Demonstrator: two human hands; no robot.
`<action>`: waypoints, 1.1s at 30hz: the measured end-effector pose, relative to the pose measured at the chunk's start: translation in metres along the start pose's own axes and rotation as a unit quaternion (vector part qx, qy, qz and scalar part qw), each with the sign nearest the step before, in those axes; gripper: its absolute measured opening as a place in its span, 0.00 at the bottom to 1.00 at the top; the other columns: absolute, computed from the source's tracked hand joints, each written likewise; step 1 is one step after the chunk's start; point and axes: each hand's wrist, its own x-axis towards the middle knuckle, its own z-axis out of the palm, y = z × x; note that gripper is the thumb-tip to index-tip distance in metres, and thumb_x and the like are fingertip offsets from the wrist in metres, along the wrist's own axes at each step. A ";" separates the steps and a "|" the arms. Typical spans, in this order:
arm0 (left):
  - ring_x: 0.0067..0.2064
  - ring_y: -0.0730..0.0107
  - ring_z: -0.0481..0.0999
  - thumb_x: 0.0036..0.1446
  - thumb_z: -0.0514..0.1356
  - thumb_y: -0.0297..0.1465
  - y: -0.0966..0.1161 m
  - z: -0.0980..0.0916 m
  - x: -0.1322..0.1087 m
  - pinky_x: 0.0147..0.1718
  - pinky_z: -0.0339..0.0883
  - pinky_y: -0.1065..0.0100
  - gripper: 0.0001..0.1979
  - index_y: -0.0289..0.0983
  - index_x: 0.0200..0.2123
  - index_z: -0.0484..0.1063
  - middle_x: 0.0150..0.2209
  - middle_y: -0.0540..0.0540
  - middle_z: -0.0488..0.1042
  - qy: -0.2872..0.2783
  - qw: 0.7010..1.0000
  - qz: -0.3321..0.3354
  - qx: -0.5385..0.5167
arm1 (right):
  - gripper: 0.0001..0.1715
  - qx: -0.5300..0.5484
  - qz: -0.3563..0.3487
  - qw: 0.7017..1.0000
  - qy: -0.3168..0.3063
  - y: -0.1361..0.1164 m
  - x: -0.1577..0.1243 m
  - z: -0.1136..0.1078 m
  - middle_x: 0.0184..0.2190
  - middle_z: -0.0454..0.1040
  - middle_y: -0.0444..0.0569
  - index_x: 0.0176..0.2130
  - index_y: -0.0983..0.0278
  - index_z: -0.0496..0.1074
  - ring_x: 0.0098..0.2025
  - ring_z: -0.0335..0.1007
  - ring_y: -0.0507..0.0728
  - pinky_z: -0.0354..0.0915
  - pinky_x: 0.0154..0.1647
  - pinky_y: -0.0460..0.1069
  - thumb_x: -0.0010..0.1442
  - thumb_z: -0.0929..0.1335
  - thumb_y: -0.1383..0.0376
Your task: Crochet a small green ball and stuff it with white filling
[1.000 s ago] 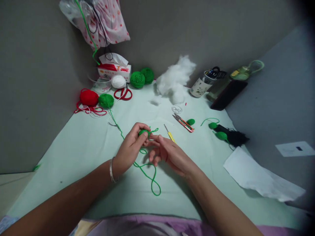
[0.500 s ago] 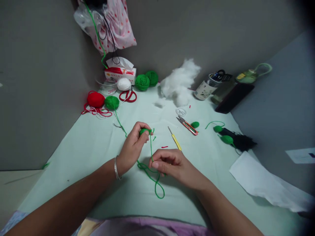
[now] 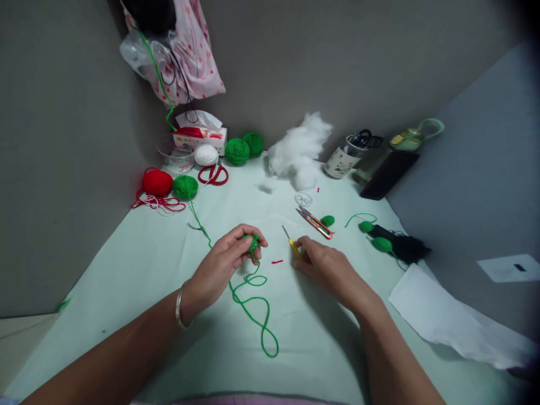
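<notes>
My left hand (image 3: 225,259) is closed around a small green crocheted piece (image 3: 253,243), most of it hidden by the fingers. Green yarn (image 3: 264,323) hangs from the piece and lies in loose loops on the table below. To the right, my right hand (image 3: 324,261) has its thumb and fingers closed on the yellow handle of a crochet hook (image 3: 292,243), whose metal tip points up and left. A short red yarn scrap (image 3: 277,261) lies between the hands. Just beyond my right hand are orange thread snips (image 3: 315,224) and a small green crocheted ball (image 3: 327,220).
Farther left lie a green yarn ball (image 3: 185,187), a red yarn ball (image 3: 157,182) and red-handled scissors (image 3: 213,175). White stuffing (image 3: 300,149), a pen cup (image 3: 343,160) and a tissue box (image 3: 202,138) line the back. A white cloth (image 3: 447,315) lies at right.
My right hand has let go of the green yarn and moved right onto the crochet hook. The yarn now hangs slack from the piece in my left hand. The whole view has shifted slightly.
</notes>
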 end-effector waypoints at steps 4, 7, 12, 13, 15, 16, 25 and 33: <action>0.37 0.72 0.72 0.67 0.62 0.33 0.000 0.003 -0.002 0.38 0.65 0.71 0.05 0.38 0.39 0.75 0.40 0.48 0.77 0.000 0.999 -0.028 -0.023 | 0.16 0.180 -0.029 0.983 -0.006 -0.001 0.002 0.002 0.29 0.74 0.44 0.50 0.61 0.76 0.30 0.66 0.54 0.60 0.34 0.50 0.63 0.67 0.70; 0.37 0.72 0.72 0.67 0.63 0.33 0.000 0.005 -0.003 0.38 0.65 0.70 0.04 0.40 0.41 0.75 0.40 0.48 0.78 -0.008 0.999 -0.043 -0.030 | 0.12 0.439 -0.039 0.898 -0.010 -0.006 0.002 -0.002 0.28 0.72 0.42 0.45 0.63 0.78 0.26 0.64 0.52 0.62 0.29 0.48 0.61 0.71 0.64; 0.37 0.72 0.72 0.67 0.62 0.33 0.000 0.003 -0.003 0.38 0.65 0.70 0.05 0.39 0.38 0.76 0.39 0.49 0.77 -0.023 0.999 -0.029 -0.009 | 0.09 0.739 -0.058 0.671 0.013 -0.020 -0.001 -0.008 0.30 0.75 0.42 0.32 0.62 0.74 0.25 0.70 0.49 0.69 0.26 0.46 0.54 0.77 0.65; 0.37 0.72 0.72 0.67 0.62 0.32 -0.001 0.003 -0.003 0.38 0.65 0.70 0.05 0.39 0.38 0.77 0.39 0.49 0.76 -0.024 0.999 -0.027 -0.005 | 0.09 0.759 -0.062 0.648 0.017 -0.022 -0.002 -0.008 0.31 0.75 0.42 0.31 0.62 0.74 0.26 0.72 0.49 0.70 0.26 0.45 0.54 0.77 0.66; 0.37 0.72 0.72 0.67 0.61 0.32 -0.002 0.002 -0.002 0.38 0.65 0.70 0.05 0.39 0.38 0.77 0.39 0.49 0.76 -0.023 0.999 -0.026 -0.007 | 0.10 0.777 -0.065 0.626 0.026 -0.026 -0.002 -0.008 0.32 0.76 0.42 0.31 0.62 0.73 0.28 0.74 0.49 0.71 0.28 0.44 0.54 0.77 0.68; 0.37 0.72 0.72 0.67 0.62 0.32 -0.002 0.002 -0.002 0.38 0.66 0.70 0.05 0.39 0.39 0.77 0.39 0.49 0.77 -0.023 0.999 -0.029 -0.011 | 0.09 0.778 -0.065 0.624 0.029 -0.027 -0.002 -0.008 0.32 0.77 0.42 0.31 0.62 0.73 0.29 0.75 0.49 0.72 0.29 0.44 0.55 0.77 0.69; 0.35 0.73 0.73 0.65 0.63 0.32 -0.002 0.004 -0.003 0.36 0.67 0.71 0.03 0.40 0.38 0.77 0.39 0.50 0.79 -0.013 0.998 -0.047 -0.028 | 0.06 0.744 -0.078 0.660 0.064 -0.029 -0.004 -0.005 0.32 0.78 0.44 0.35 0.61 0.79 0.32 0.78 0.52 0.76 0.32 0.45 0.57 0.77 0.69; 0.35 0.73 0.73 0.63 0.66 0.34 0.001 0.005 -0.003 0.35 0.66 0.71 0.05 0.39 0.38 0.78 0.38 0.49 0.79 0.009 0.999 -0.047 -0.020 | 0.04 0.691 -0.143 0.702 0.098 -0.030 -0.008 -0.002 0.40 0.77 0.47 0.35 0.60 0.83 0.34 0.77 0.52 0.79 0.41 0.51 0.60 0.76 0.70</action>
